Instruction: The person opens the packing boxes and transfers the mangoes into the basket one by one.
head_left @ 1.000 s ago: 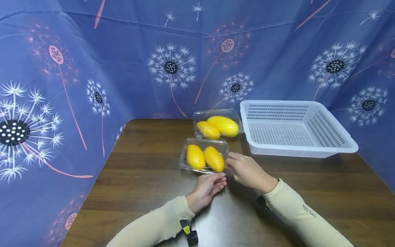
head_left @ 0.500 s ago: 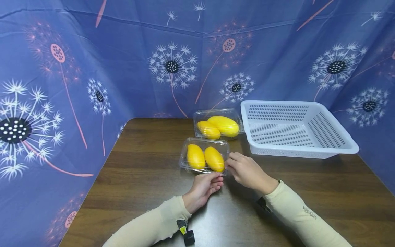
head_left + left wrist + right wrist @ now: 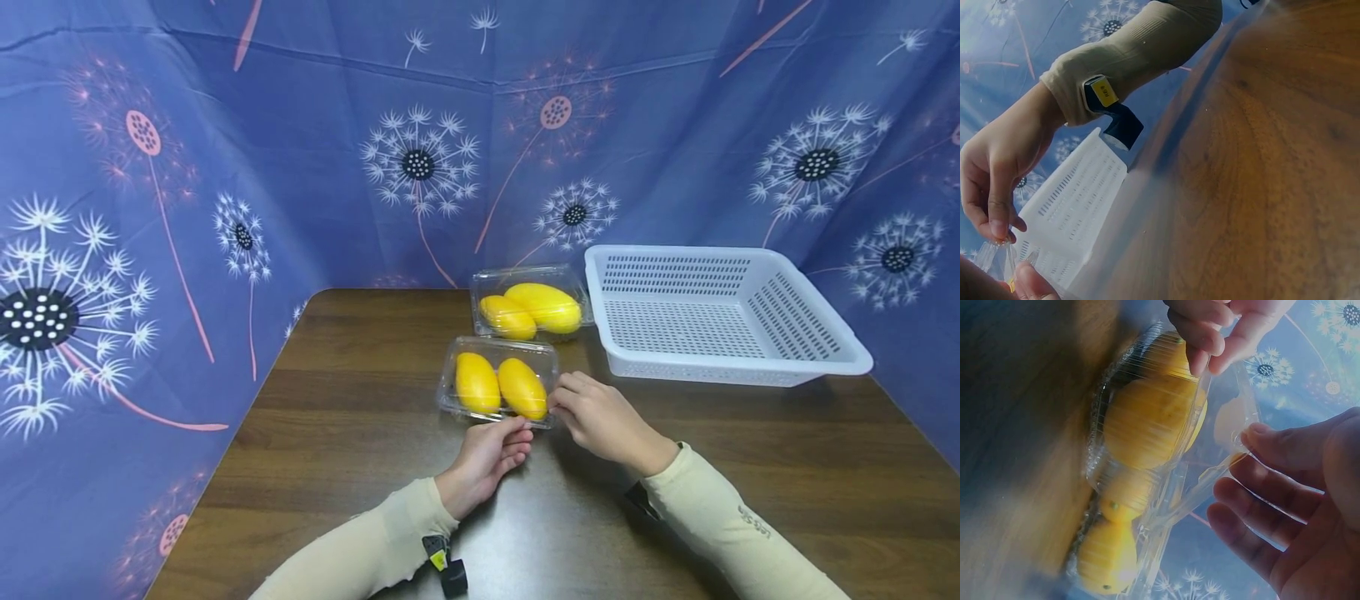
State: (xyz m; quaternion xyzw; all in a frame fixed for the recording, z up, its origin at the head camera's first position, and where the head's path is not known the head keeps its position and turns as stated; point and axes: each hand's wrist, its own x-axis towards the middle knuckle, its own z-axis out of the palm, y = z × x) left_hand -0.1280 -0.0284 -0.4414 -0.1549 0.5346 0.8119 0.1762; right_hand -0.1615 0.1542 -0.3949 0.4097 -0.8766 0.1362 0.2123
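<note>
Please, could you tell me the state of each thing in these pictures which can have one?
Front box: covered; I cannot tell if it is fastened.
Left hand: pinching the front box's near edge.
Right hand: pinching the front box near its right corner.
Rear box: covered, untouched.
Yellow fruits: whole, two in each box.
White basket: upright, open-topped.

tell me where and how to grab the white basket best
I'd grip the white basket by its long near rim, coming from the person's side: that lip faces the person, and the walls taper inward beneath it. The left end looks less handy, as the rear clear box sits close beside it.
</note>
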